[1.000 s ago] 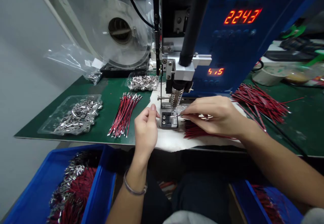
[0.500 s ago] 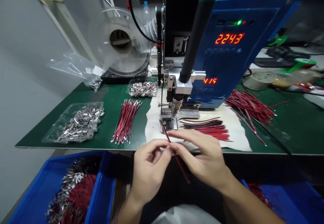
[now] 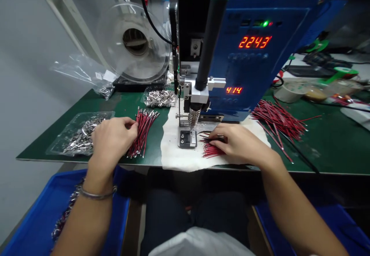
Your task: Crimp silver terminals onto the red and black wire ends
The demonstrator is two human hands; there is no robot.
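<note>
My left hand (image 3: 115,136) is closed at the left edge of a bundle of red-and-black wires with metal ends (image 3: 144,130); what its fingers hold, if anything, is hidden. My right hand (image 3: 231,142) reaches over a row of red and black wires (image 3: 210,150) on the white sheet (image 3: 185,161), thumb and fingers bent apart above them. Between the hands stands the machine's spring-loaded head (image 3: 194,117), over a small dark metal block (image 3: 184,138) with no wire on it.
Trays of metal terminals lie left (image 3: 82,136) and behind the bundle (image 3: 160,97). A loose wire pile (image 3: 280,121) is at right. The blue machine housing (image 3: 245,67) rises behind. Blue bins (image 3: 26,213) flank my legs. A clear reel (image 3: 110,36) stands back left.
My hands have parted from around one wire before the machine: left to the finished-looking bundle, right to the wire row. The lower display changed from 415 to 414. The view shifted slightly.
</note>
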